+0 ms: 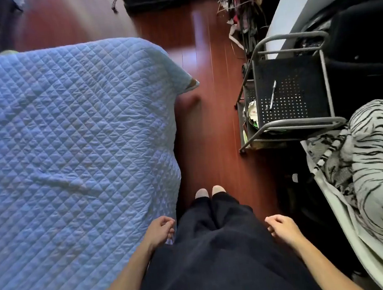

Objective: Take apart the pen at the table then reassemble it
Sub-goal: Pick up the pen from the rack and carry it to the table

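Observation:
A slim white and dark pen (pixel 273 95) lies whole on the black perforated top of a small grey metal cart (pixel 293 123) at the right, well ahead of me. My left hand (pixel 160 229) hangs at my side by the bed, its fingers loosely curled around nothing. My right hand (pixel 281 227) hangs on the other side of my dark trousers, also loosely curled and holding nothing. Both hands are far below and left of the pen.
A bed with a light blue quilted cover (pixel 68 138) fills the left. Red-brown wood floor (pixel 209 119) runs between bed and cart. A tiger-striped blanket (pixel 380 173) lies at the right, a black chair (pixel 363 41) behind the cart, clutter at the far end.

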The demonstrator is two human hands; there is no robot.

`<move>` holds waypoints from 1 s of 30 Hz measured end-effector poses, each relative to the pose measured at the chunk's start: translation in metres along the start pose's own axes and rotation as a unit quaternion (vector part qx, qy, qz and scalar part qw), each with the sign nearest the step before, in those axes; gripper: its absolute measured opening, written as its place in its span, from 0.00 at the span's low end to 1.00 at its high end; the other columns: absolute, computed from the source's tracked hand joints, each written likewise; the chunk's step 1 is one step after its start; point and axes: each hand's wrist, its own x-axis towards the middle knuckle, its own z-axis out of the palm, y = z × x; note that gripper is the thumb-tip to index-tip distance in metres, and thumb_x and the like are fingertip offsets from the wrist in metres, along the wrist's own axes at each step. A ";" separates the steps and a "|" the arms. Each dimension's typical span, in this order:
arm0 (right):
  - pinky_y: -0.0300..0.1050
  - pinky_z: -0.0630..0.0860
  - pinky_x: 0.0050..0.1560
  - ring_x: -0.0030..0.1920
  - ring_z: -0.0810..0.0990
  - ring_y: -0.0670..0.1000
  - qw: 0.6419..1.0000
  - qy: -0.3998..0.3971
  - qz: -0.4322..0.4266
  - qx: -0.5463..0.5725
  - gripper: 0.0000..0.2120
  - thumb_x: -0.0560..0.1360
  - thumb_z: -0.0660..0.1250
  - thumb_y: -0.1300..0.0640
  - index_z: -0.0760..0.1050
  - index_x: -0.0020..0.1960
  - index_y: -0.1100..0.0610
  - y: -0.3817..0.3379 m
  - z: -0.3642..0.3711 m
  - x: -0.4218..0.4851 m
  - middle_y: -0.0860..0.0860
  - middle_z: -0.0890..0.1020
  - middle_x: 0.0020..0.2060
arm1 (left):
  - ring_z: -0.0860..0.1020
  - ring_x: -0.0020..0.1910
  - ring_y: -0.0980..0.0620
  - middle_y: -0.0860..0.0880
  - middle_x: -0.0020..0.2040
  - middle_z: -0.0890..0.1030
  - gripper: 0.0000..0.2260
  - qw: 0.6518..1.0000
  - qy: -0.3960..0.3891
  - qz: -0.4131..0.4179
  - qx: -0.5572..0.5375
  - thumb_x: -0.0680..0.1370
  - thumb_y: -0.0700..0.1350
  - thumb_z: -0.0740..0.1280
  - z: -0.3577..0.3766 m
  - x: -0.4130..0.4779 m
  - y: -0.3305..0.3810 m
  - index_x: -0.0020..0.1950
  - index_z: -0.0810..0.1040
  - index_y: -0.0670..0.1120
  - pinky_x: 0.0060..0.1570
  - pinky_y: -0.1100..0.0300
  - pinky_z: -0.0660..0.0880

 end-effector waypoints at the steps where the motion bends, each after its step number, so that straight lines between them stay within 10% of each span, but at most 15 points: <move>1: 0.43 0.73 0.35 0.32 0.79 0.52 1.000 0.006 -0.015 -0.005 0.10 0.84 0.68 0.57 0.84 0.45 0.58 -0.006 -0.001 0.007 0.54 0.84 0.36 | 0.71 0.27 0.51 0.43 0.33 0.75 0.09 1.000 0.001 0.000 -0.001 0.84 0.36 0.60 0.000 0.000 0.002 0.46 0.75 0.41 0.23 0.68 0.69; 14: 0.46 0.76 0.44 0.37 0.81 0.51 0.990 0.043 -0.131 0.016 0.08 0.83 0.68 0.55 0.84 0.49 0.55 -0.192 -0.041 0.056 0.53 0.85 0.39 | 0.77 0.40 0.53 0.48 0.40 0.82 0.12 0.992 0.048 -0.008 0.120 0.81 0.38 0.66 -0.044 0.000 0.046 0.40 0.81 0.49 0.38 0.67 0.70; 24: 0.42 0.69 0.32 0.33 0.79 0.52 0.997 0.069 -0.041 0.014 0.09 0.83 0.69 0.58 0.84 0.45 0.57 -0.210 -0.032 0.063 0.53 0.84 0.35 | 0.77 0.46 0.51 0.45 0.44 0.80 0.10 0.977 -0.008 0.048 0.205 0.83 0.35 0.62 -0.095 0.073 0.170 0.45 0.80 0.41 0.47 0.62 0.69; 30: 0.48 0.74 0.48 0.49 0.84 0.59 0.998 0.057 0.014 0.030 0.09 0.83 0.70 0.61 0.86 0.47 0.61 -0.206 -0.039 0.052 0.61 0.88 0.47 | 0.74 0.28 0.53 0.44 0.34 0.77 0.11 0.987 0.006 0.103 0.124 0.83 0.34 0.60 -0.105 0.108 0.283 0.43 0.77 0.42 0.25 0.69 0.72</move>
